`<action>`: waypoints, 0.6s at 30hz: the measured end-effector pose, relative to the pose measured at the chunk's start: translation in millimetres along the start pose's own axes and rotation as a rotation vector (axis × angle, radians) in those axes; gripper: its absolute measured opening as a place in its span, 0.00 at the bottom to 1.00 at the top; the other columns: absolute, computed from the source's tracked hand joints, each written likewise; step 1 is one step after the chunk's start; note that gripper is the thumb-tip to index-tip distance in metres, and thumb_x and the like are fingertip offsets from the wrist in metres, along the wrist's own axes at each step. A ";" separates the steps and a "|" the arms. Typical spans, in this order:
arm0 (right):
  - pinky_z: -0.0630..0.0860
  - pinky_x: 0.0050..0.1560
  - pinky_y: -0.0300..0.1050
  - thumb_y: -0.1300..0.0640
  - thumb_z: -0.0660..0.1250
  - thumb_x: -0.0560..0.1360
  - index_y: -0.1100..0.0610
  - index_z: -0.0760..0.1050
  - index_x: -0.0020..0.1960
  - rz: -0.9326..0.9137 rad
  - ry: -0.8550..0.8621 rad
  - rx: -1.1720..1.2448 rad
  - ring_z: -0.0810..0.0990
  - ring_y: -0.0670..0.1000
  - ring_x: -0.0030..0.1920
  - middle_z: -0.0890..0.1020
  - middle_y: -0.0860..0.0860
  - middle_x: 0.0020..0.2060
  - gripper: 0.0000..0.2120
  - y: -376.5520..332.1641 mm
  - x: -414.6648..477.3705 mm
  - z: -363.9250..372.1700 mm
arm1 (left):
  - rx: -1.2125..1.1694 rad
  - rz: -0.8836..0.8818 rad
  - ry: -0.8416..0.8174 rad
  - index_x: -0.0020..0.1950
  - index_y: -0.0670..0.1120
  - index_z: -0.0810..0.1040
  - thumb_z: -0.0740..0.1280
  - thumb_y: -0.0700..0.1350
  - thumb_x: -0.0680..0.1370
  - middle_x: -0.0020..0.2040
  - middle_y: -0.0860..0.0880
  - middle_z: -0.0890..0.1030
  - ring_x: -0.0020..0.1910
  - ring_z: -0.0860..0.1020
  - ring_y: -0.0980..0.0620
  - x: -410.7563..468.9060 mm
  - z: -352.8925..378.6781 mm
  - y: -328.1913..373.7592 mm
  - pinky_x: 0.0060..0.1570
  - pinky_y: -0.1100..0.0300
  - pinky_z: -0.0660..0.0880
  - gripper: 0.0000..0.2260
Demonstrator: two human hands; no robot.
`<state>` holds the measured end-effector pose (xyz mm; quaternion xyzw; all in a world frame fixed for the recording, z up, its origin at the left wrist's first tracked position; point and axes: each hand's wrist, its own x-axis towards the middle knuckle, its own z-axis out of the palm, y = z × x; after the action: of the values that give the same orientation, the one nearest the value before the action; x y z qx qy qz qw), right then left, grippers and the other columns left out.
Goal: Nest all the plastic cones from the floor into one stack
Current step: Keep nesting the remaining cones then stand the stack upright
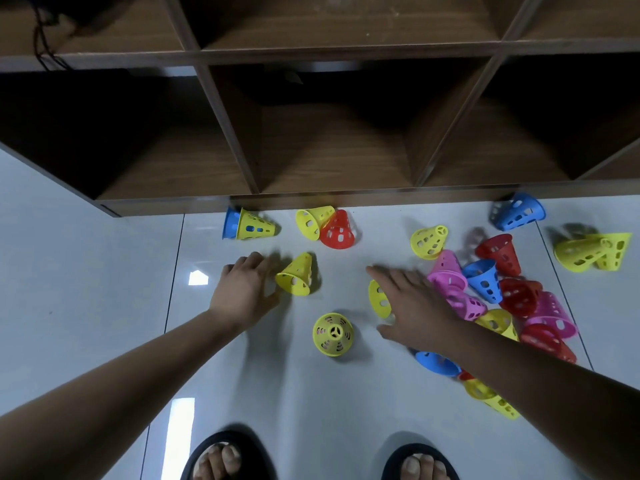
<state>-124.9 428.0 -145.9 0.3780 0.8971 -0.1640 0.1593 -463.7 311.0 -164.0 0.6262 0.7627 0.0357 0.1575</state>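
Observation:
Several perforated plastic cones in yellow, red, blue and pink lie scattered on the pale tiled floor. My left hand (244,289) hovers open just left of a tipped yellow cone (297,275), fingers spread, apart from it or barely touching. My right hand (414,304) is open with straight fingers above another yellow cone (378,299), which it partly hides. One yellow cone (333,335) stands upright between my hands. A dense heap of pink (448,277), blue (483,280) and red cones (500,252) lies to the right.
A dark wooden cubby shelf (329,199) runs along the far edge of the floor. A nested blue and yellow pair (247,225) and a yellow and red pair (327,225) lie against its base. My sandalled feet (228,459) are at the bottom.

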 end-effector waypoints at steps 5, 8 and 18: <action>0.77 0.65 0.58 0.50 0.72 0.72 0.44 0.53 0.84 -0.017 0.054 0.012 0.72 0.57 0.70 0.70 0.49 0.75 0.45 -0.7 -4.5 6.8 | -0.316 0.186 0.010 0.83 0.57 0.63 0.70 0.38 0.74 0.80 0.50 0.66 0.73 0.74 0.42 -1.9 -10.9 25.1 0.66 0.48 0.77 0.39; 0.75 0.67 0.57 0.48 0.70 0.77 0.46 0.58 0.82 -0.027 0.091 0.059 0.73 0.57 0.71 0.72 0.49 0.75 0.38 -1.5 -0.4 3.2 | -0.329 0.350 -0.127 0.83 0.62 0.62 0.62 0.46 0.77 0.85 0.55 0.59 0.80 0.66 0.46 -1.3 -15.4 39.9 0.74 0.46 0.71 0.34; 0.77 0.64 0.54 0.48 0.68 0.81 0.46 0.49 0.85 -0.062 0.072 0.143 0.70 0.58 0.75 0.69 0.52 0.78 0.39 -18.5 12.5 -7.1 | -0.344 0.316 -0.207 0.70 0.57 0.81 0.60 0.61 0.81 0.81 0.52 0.67 0.76 0.69 0.46 2.0 -2.9 61.3 0.75 0.50 0.68 0.22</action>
<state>-147.9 426.5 -141.4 0.3660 0.8996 -0.2188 0.0942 -407.0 326.4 -146.2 0.7020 0.6179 0.1246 0.3315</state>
